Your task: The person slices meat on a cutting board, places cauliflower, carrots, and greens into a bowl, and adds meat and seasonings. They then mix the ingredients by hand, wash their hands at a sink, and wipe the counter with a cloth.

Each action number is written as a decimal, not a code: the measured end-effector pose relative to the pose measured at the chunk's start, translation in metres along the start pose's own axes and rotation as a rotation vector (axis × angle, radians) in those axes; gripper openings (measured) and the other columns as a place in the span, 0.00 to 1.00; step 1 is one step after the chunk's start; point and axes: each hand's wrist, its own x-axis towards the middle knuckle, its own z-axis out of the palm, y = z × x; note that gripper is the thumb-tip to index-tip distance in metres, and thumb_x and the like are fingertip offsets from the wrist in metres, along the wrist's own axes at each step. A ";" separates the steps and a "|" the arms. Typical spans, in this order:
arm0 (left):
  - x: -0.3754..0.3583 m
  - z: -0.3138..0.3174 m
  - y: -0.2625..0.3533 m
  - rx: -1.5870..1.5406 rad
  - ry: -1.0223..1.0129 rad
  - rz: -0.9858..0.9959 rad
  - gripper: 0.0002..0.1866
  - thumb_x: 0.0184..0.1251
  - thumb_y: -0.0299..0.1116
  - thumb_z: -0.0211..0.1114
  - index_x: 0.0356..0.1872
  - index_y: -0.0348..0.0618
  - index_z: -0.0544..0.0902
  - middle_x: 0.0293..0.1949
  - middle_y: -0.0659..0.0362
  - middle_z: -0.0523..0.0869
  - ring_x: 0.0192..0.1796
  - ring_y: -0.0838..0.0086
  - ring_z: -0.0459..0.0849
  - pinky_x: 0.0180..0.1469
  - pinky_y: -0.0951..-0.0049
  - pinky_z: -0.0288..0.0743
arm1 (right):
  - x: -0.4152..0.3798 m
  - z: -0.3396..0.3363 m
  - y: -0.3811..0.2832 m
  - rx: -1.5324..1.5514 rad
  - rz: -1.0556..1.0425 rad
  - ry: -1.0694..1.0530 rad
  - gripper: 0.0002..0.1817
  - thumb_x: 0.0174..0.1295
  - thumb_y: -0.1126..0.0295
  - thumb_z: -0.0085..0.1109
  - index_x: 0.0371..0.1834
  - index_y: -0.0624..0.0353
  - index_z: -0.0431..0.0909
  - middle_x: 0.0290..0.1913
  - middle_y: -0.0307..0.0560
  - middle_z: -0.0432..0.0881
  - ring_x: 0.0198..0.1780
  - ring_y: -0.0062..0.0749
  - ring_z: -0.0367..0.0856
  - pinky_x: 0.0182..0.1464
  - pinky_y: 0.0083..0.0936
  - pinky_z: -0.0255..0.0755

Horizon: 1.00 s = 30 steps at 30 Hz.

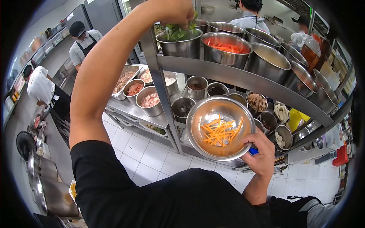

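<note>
My right hand (pixel 261 152) is closed on the rim of a steel mixing bowl (pixel 193 133), thumb over the edge, fingers underneath. Thin orange strips, which look like julienned carrot (pixel 218 131), lie in the bottom of the bowl. Up on the top shelf, my left hand (pixel 176 12) reaches into a steel pot (pixel 179 47) of leafy greens (pixel 178 33). Its fingers point down and are closed on some of the leaves; the fingertips are partly hidden. Beside that pot stands another with red-orange strips (pixel 230 47).
A steel shelf rail (pixel 243 70) runs between me and the upper pots. On the lower level are pots of dark sauce (pixel 183 108), sliced mushrooms (pixel 257 101) and pinkish raw meat (pixel 150 99). Two co-workers (pixel 81 41) (pixel 40 85) stand at left; others are behind the shelf.
</note>
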 end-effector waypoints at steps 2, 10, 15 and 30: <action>0.003 0.007 0.002 0.012 0.045 -0.065 0.11 0.56 0.32 0.68 0.41 0.45 0.90 0.37 0.49 0.90 0.43 0.59 0.88 0.47 0.60 0.80 | 0.000 0.000 0.002 -0.001 -0.028 -0.007 0.20 0.36 0.78 0.74 0.37 0.58 0.82 0.36 0.44 0.84 0.39 0.42 0.83 0.42 0.29 0.75; -0.049 -0.029 0.041 -0.393 0.187 -0.164 0.10 0.61 0.32 0.69 0.42 0.41 0.89 0.32 0.55 0.90 0.28 0.73 0.84 0.33 0.71 0.79 | 0.004 0.009 0.005 0.029 -0.042 -0.017 0.21 0.37 0.77 0.74 0.38 0.57 0.81 0.37 0.45 0.83 0.39 0.43 0.83 0.42 0.29 0.75; -0.065 0.039 0.082 -0.758 -0.027 0.266 0.15 0.65 0.39 0.68 0.49 0.43 0.86 0.31 0.67 0.87 0.28 0.87 0.79 0.27 0.79 0.74 | 0.005 0.011 -0.001 0.006 -0.067 -0.011 0.20 0.39 0.77 0.74 0.38 0.58 0.80 0.36 0.44 0.83 0.39 0.43 0.83 0.42 0.31 0.76; -0.080 0.072 0.099 -0.762 -0.086 0.426 0.11 0.66 0.33 0.67 0.46 0.40 0.87 0.33 0.59 0.88 0.32 0.79 0.84 0.39 0.75 0.78 | -0.010 0.018 0.001 -0.007 -0.060 0.056 0.20 0.39 0.77 0.74 0.38 0.58 0.80 0.42 0.47 0.84 0.43 0.44 0.84 0.46 0.30 0.77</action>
